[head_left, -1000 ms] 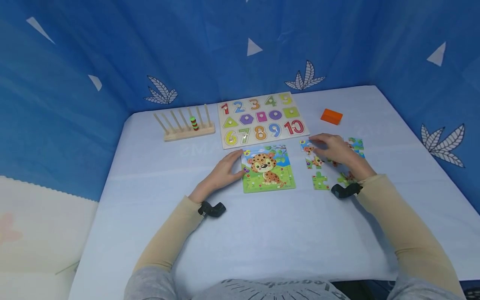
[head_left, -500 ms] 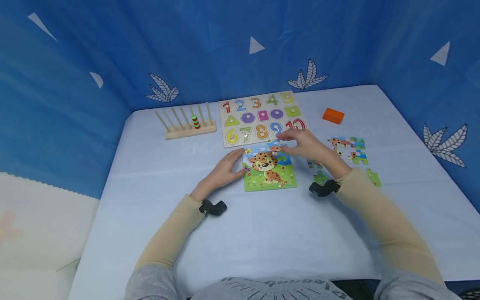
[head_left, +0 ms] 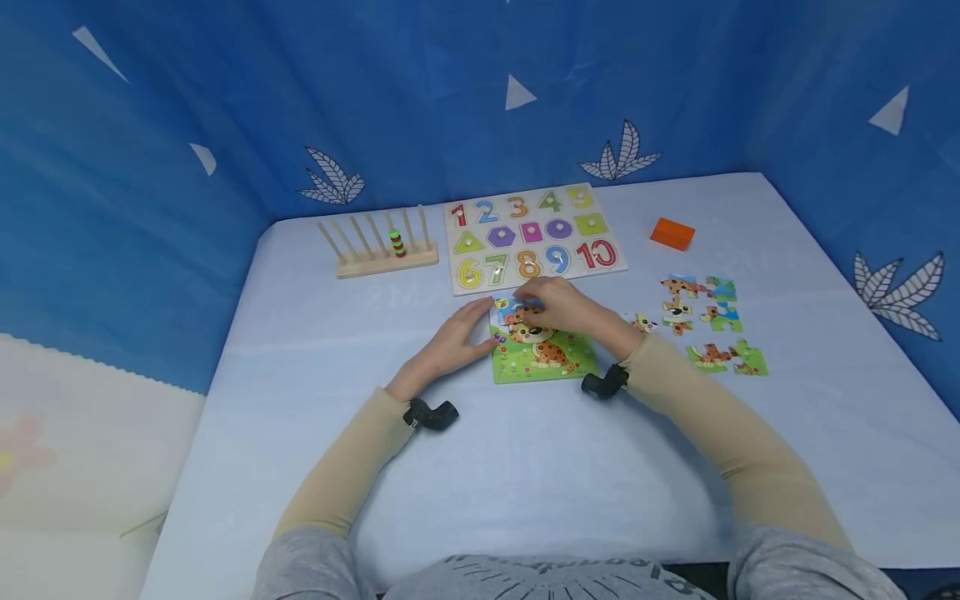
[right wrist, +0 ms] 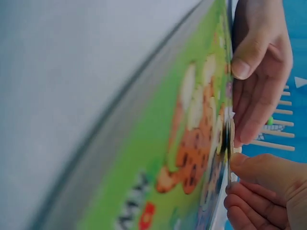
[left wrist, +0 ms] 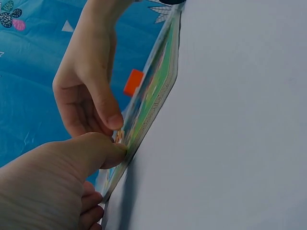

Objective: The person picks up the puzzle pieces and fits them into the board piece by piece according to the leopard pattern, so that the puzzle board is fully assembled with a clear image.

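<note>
A square puzzle board [head_left: 513, 367] with a spotted leopard cub picture lies flat on the table. My left hand [head_left: 447, 343] rests at its left edge, with the thumb touching the side and the fingertips near the far left corner. Over the far left part of the board my right hand [head_left: 570, 310] pinches a small jigsaw piece [head_left: 511, 314] between thumb and fingers. In the right wrist view the right hand [right wrist: 268, 184] covers most of that piece. Several loose jigsaw pieces [head_left: 723, 318] lie to the right of the board, some joined or touching.
Behind the board lies a wooden number board [head_left: 491, 225] with knobbed shapes. A wooden peg rack [head_left: 386, 263] with green and red beads stands to its left. An orange block [head_left: 672, 234] is at the far right. A blue patterned curtain [head_left: 450, 100] borders the table.
My right hand has carried a jigsaw piece leftward from the loose pieces to the far left part of the puzzle board. My left hand stays at the board's left edge.
</note>
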Action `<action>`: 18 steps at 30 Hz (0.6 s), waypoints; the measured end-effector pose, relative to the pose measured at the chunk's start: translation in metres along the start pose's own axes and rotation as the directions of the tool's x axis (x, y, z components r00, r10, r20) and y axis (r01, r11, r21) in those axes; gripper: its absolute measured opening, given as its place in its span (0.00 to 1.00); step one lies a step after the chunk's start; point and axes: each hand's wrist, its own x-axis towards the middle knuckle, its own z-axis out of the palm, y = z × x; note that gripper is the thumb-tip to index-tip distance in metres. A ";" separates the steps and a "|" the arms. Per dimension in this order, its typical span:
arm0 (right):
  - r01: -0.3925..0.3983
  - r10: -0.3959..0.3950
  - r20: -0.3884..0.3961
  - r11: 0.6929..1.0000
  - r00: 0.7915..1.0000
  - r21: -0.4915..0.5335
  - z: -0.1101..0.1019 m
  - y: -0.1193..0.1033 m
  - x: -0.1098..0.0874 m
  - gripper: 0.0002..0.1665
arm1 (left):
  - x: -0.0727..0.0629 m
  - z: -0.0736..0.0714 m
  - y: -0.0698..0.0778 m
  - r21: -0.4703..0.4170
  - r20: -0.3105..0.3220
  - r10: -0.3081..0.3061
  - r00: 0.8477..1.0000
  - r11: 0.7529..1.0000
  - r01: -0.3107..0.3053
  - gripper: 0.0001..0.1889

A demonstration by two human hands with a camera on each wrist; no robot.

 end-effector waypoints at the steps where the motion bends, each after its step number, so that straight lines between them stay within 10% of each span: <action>1: -0.001 0.002 0.004 1.000 1.000 -0.013 0.001 0.000 0.000 0.22 | 0.000 0.000 0.000 0.002 0.000 -0.001 1.000 1.000 0.001 0.39; 18: 0.067 -0.067 -0.006 0.997 0.998 -0.045 0.007 -0.002 0.007 0.20 | -0.001 -0.001 0.003 0.010 0.000 0.000 1.000 1.000 0.000 0.39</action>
